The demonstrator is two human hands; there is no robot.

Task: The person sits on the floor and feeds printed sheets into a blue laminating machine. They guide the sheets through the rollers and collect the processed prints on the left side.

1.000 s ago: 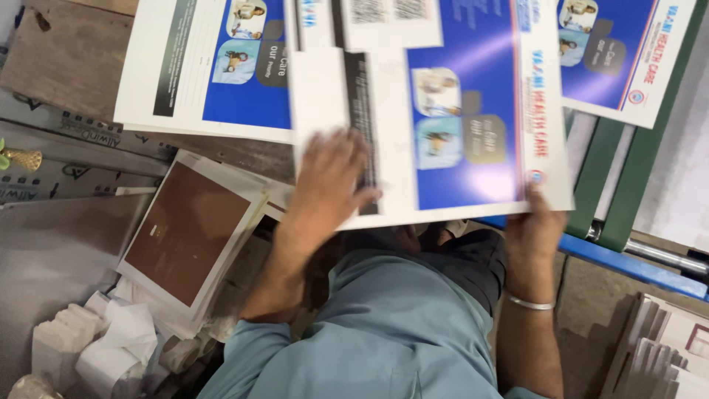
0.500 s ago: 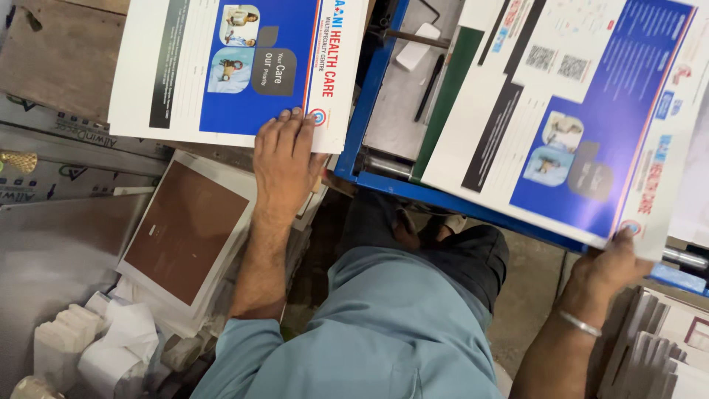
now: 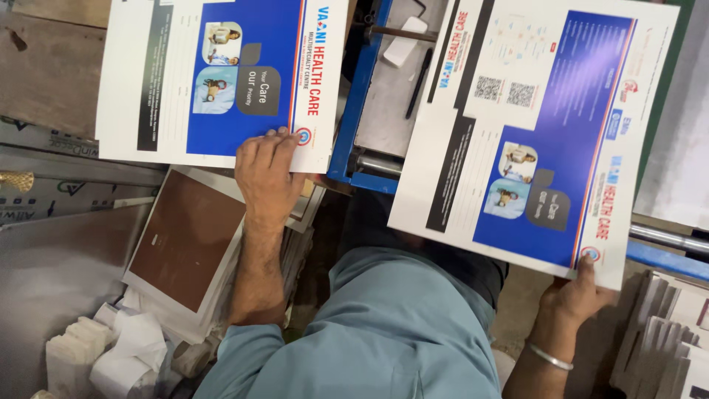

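My left hand grips the lower edge of a printed sheet, white with a blue panel and small photos, lying on the stack at upper left. My right hand pinches the bottom corner of a second printed sheet of the same design, held tilted in the air over the blue machine frame. A metal bangle sits on my right wrist.
A black pen and a white pad lie on the grey machine bed. A stack with a brown-faced board sits at lower left, white paper scraps below it. Folded card stacks stand at lower right.
The two sheets, overlapping in front of me a second ago, have been pulled apart: my right hand swung one sheet to the right, my left hand stays on the left stack.
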